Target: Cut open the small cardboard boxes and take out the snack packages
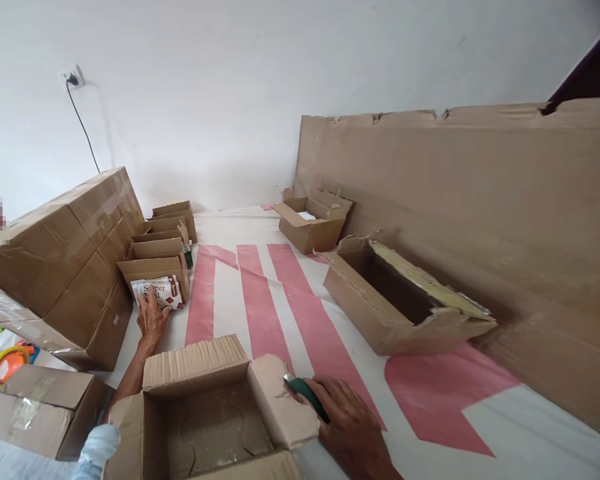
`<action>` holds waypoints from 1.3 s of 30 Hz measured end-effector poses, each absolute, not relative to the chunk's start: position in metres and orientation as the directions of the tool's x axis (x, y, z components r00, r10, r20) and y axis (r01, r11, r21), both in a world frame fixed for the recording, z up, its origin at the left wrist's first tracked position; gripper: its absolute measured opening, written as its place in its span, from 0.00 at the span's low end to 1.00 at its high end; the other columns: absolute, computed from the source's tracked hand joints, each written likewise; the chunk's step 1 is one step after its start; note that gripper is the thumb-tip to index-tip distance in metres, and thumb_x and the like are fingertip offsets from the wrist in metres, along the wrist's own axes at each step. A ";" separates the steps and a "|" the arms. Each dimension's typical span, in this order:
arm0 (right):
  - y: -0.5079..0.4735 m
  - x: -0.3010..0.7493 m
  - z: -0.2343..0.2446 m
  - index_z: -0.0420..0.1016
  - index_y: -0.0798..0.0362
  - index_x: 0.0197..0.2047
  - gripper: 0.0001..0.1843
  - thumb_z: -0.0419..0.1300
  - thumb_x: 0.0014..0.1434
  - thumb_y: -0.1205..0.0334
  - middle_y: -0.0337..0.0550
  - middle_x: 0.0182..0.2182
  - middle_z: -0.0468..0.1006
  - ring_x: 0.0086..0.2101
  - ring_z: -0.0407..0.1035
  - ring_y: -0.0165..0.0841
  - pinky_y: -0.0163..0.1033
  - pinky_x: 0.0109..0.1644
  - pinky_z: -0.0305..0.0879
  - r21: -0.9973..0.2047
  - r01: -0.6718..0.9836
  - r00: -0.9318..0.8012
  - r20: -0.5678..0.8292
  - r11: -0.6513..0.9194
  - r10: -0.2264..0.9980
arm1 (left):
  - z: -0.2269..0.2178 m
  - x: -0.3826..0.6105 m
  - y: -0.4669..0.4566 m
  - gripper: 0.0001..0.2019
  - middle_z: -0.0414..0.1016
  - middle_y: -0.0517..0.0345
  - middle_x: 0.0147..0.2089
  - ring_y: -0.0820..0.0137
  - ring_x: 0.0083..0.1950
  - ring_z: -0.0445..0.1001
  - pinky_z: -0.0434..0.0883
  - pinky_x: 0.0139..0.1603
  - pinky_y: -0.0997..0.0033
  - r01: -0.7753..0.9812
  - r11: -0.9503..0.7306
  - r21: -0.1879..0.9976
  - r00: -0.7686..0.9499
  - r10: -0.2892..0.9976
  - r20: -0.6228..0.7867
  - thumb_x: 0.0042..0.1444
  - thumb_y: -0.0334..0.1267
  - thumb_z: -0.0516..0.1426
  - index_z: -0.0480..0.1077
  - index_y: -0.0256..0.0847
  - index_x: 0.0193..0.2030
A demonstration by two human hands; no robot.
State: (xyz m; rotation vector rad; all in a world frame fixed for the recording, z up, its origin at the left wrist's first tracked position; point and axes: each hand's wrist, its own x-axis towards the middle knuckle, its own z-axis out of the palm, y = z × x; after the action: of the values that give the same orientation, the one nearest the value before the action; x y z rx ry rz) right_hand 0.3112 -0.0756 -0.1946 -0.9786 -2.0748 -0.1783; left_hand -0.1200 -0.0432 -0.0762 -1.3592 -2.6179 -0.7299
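The left hand (153, 319) lies flat, fingers spread, on the lower edge of a glossy white packet (159, 291) printed in red with "Super" and a second word partly covered, perhaps "Meal". Its grip is open, pressing rather than clasping. The packet leans at the front of a row of small open cartons (163, 248) of plain brown corrugated board, which stand just beside a stack of large sealed boxes (65, 257) whose seams shine with clear tape.

The right hand (351, 427) has its grip closed around a dark green cutter (306, 394), a slim smooth handle with a pale tip that touches the torn flap of the near open carton (215, 413). That carton is rough, creased cardboard with ragged edges and a scuffed, cracked bottom.

Everything rests on a white sheet with broad pink stripes (253, 293), slightly wrinkled. Further right lie a long shallow carton (400, 307) with a frayed, yellowish inner flap and a smaller open box (313, 223). A tall flat cardboard panel (455, 180) with a torn upper edge leans along the right. At far left, a yellow and orange tape dispenser (3, 365) sits near a taped flat box (40, 403).
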 end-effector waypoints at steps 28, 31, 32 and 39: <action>-0.080 0.308 -0.204 0.80 0.51 0.47 0.14 0.53 0.74 0.59 0.50 0.42 0.82 0.43 0.73 0.43 0.46 0.48 0.67 -0.257 0.703 -0.351 0.686 0.664 0.637 | 0.038 -0.097 -0.177 0.33 0.84 0.41 0.57 0.51 0.54 0.81 0.79 0.52 0.54 0.510 0.089 0.856 -0.440 0.881 0.170 0.49 0.62 0.67 0.84 0.37 0.53; -0.082 0.308 -0.202 0.80 0.52 0.47 0.13 0.54 0.73 0.60 0.50 0.41 0.82 0.43 0.72 0.43 0.46 0.48 0.67 -0.264 0.706 -0.356 0.670 0.657 0.652 | 0.058 -0.074 -0.197 0.28 0.85 0.44 0.55 0.50 0.56 0.81 0.78 0.56 0.54 0.576 0.043 0.817 -0.399 0.887 0.235 0.57 0.60 0.65 0.84 0.39 0.54; -0.082 0.308 -0.201 0.81 0.51 0.47 0.13 0.54 0.72 0.60 0.50 0.41 0.82 0.43 0.72 0.43 0.47 0.48 0.67 -0.267 0.708 -0.359 0.662 0.654 0.658 | 0.065 -0.064 -0.209 0.26 0.85 0.45 0.55 0.51 0.56 0.81 0.78 0.57 0.54 0.616 0.025 0.788 -0.375 0.888 0.265 0.59 0.58 0.64 0.84 0.40 0.54; -0.087 0.313 -0.201 0.81 0.52 0.49 0.14 0.56 0.69 0.61 0.52 0.42 0.81 0.44 0.70 0.45 0.48 0.48 0.66 -0.316 0.712 -0.363 0.599 0.627 0.714 | 0.065 0.009 -0.292 0.19 0.83 0.47 0.60 0.53 0.61 0.81 0.78 0.62 0.52 0.884 -0.095 0.457 0.018 0.985 0.170 0.66 0.46 0.66 0.79 0.47 0.61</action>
State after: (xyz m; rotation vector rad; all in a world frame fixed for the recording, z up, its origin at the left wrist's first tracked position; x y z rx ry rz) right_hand 0.3128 -0.0870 -0.2006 -1.1111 -2.1249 0.0031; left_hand 0.0087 -0.2915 0.0646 -2.3866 -2.2460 -0.7651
